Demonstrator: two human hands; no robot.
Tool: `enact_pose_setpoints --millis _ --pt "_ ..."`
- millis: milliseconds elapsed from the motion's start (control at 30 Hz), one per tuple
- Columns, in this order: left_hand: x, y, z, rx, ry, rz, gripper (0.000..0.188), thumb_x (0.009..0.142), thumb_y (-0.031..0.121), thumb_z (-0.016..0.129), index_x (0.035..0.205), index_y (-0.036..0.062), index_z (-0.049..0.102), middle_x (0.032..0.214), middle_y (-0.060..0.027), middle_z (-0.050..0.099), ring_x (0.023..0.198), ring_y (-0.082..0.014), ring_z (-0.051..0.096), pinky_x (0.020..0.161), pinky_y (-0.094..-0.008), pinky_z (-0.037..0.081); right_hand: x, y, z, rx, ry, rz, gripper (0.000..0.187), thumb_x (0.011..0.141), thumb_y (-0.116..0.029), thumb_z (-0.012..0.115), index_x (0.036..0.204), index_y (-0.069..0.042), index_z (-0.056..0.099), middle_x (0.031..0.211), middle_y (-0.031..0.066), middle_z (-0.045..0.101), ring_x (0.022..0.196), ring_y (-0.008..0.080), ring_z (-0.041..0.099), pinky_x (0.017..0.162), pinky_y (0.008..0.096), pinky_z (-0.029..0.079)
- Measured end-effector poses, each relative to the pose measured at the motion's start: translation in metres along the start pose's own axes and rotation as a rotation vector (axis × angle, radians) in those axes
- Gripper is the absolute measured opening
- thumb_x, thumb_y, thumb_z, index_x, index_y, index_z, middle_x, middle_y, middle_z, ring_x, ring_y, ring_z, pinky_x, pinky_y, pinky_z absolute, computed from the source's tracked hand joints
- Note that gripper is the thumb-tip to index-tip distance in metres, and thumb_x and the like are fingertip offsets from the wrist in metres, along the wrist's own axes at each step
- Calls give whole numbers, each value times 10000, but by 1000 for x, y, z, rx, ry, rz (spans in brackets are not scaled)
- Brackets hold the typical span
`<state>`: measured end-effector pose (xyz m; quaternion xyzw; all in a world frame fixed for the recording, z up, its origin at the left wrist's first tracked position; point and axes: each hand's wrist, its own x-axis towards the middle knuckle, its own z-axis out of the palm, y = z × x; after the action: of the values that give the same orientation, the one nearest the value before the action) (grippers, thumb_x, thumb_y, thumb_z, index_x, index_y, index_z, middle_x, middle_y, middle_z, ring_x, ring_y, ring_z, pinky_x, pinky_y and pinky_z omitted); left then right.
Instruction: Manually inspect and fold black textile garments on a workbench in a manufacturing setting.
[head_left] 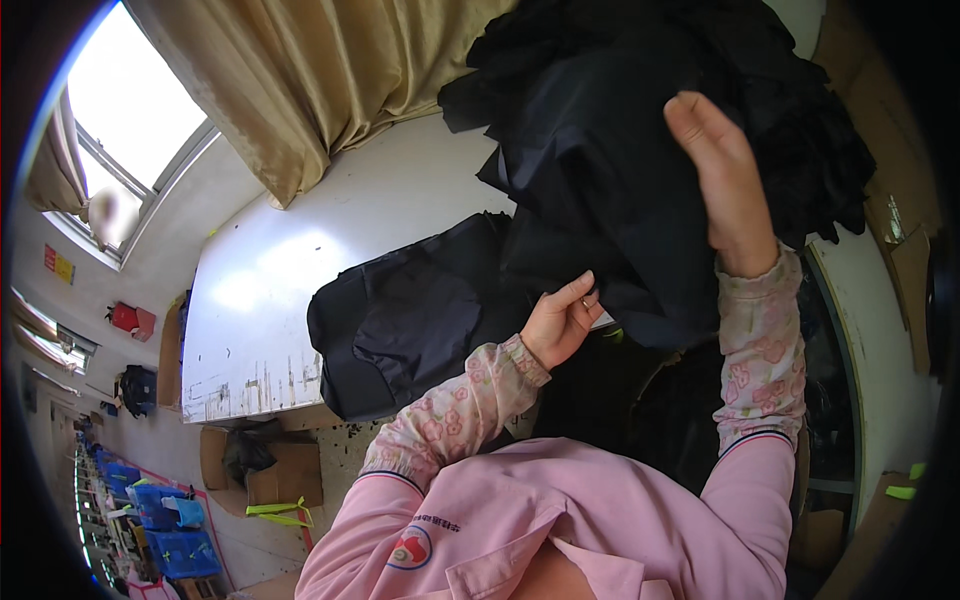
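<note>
A large sheet of black fabric (615, 200) drapes in front of me, over the near edge of the white table. My left hand (562, 322) is closed at its lower edge, with the thumb on top and the fingers curled under, a ring showing on one finger. Higher up on the right, my right hand (722, 175) is raised over the fabric, fingers stretched out and close together. To the left of my left hand lies a flat stack of black cut pieces (410, 315), with a smaller rounded piece on top.
The white table (270, 280) extends left toward a gold curtain (300, 70) and a window. A heap of black fabric (790, 110) fills its far right. Below the table's left corner stands an open cardboard box (285, 480) with a black bag. Blue crates (180, 530) stand farther left.
</note>
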<state>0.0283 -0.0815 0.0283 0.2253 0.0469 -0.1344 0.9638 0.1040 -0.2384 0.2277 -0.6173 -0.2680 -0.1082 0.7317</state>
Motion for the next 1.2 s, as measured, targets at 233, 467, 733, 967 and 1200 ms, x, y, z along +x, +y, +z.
enact_pose_setpoints --millis 233,467,733,967,1200 --pt "-12 26 52 135 -265 -150 152 960 229 537 903 91 564 895 -14 632 718 -117 592 764 -305 462 -34 100 -13 -394 -117 85 191 908 -181 629 914 -6 554 685 -8 499 620 67 430 561 232 373" --pt "3 -4 -5 606 288 -127 375 851 380 705 1049 137 500 988 10 580 888 -93 563 777 -292 441 -16 18 8 247 -63 196 204 960 -227 565 969 -28 608 822 -58 571 746 18 503 682 164 409" --pt "13 -18 -13 112 22 -104 281 874 136 656 1123 40 565 1041 -52 647 957 -174 632 914 -343 487 -27 -38 25 422 28 218 244 967 -291 551 959 -54 609 848 -50 594 772 36 552 693 169 443" --pt "-7 -1 34 -176 -129 -205 291 883 159 479 1013 -71 600 1062 -179 652 994 -275 631 935 -399 479 -34 40 7 -141 29 53 174 952 -200 578 922 -28 571 750 -39 519 659 22 427 605 186 373" --pt "-45 39 48 -561 -949 -377 614 965 488 360 1177 -56 549 972 -162 660 884 -304 646 874 -393 503 -53 224 -111 -576 -3 -51 266 894 -238 646 949 3 546 705 83 518 640 123 497 608 285 436"
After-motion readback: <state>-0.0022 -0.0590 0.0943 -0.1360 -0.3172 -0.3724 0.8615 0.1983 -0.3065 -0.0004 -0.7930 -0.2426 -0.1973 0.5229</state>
